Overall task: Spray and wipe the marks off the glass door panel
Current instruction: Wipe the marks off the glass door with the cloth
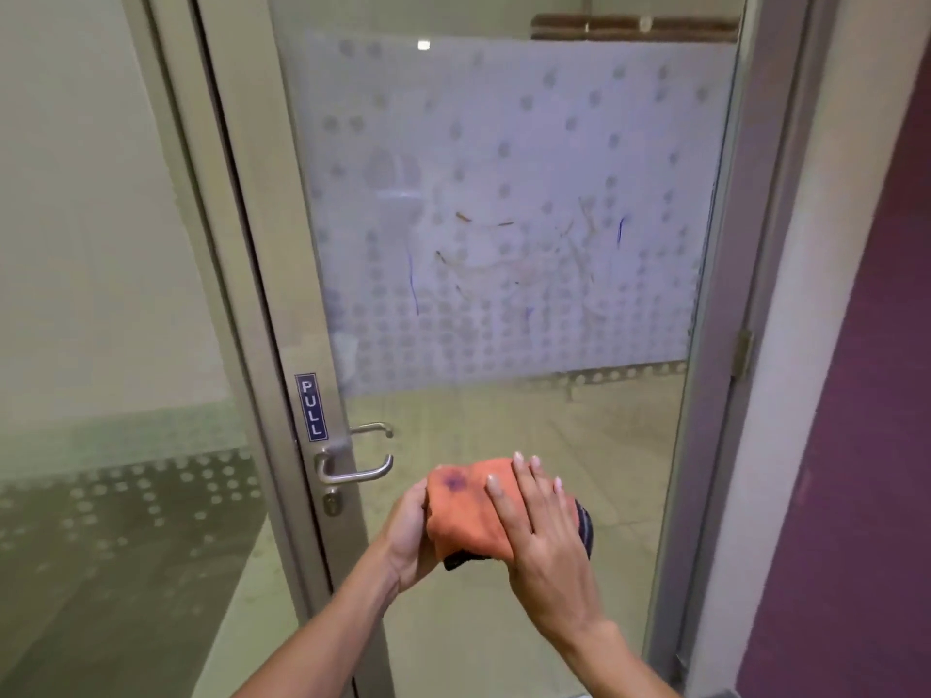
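Glass door panel (504,193) fills the middle of the view, set in a grey frame (262,244) with a second glazed pane (101,294) to its left and a purple wall (856,445) at the right. A blue PULL sign (311,407) sits on the frame just above the metal lever handle (355,471). Nothing stands between the hands and the glass. The panel carries a frosted dotted band, streaked with blue and brownish marks (478,254); some look half smeared, though blur makes that uncertain. Below the band, in front of the clear glass, an orange cloth (466,516) with a dark purple stain is held between both hands: the left hand (410,541) cups its left side, its grip closed on it, while the right hand (541,541) lies flat over it, fingers spread.
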